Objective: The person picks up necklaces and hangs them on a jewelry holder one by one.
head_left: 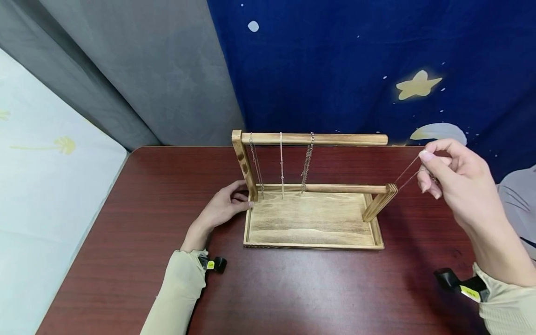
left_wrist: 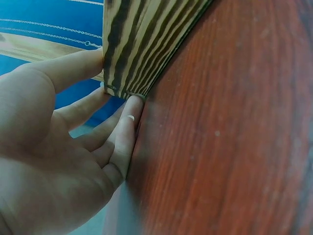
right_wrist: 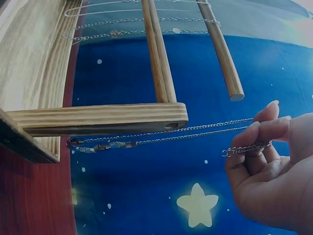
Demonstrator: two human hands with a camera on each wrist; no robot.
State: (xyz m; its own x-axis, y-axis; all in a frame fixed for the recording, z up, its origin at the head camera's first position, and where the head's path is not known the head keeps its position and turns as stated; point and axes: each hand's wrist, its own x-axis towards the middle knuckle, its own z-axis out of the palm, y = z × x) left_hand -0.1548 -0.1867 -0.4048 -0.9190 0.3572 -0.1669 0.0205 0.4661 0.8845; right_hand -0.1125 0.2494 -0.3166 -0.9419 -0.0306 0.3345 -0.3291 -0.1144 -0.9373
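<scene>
A wooden jewelry stand [head_left: 310, 218] with a tray base and two horizontal rods sits on the table. My left hand [head_left: 224, 204] grips its left end, thumb at the tray's edge and fingers behind the post; the left wrist view shows fingertips against the striped wood [left_wrist: 142, 44]. Beyond the short right post [head_left: 378, 204], my right hand [head_left: 456, 179] pinches a thin chain necklace [right_wrist: 105, 146] between thumb and fingers. Its coloured beads hang at the low end of the loop. On the upper rod [head_left: 351, 139] hang a chain [head_left: 256, 163], a pale strand [head_left: 282, 160] and a thicker chain [head_left: 307, 160].
The upper rod's right end stands free, with no post under it. Behind the reddish-brown table [head_left: 293, 288] hang a grey curtain [head_left: 167, 70] and a blue one [head_left: 318, 65] with stars. A white panel [head_left: 46, 186] stands at the left.
</scene>
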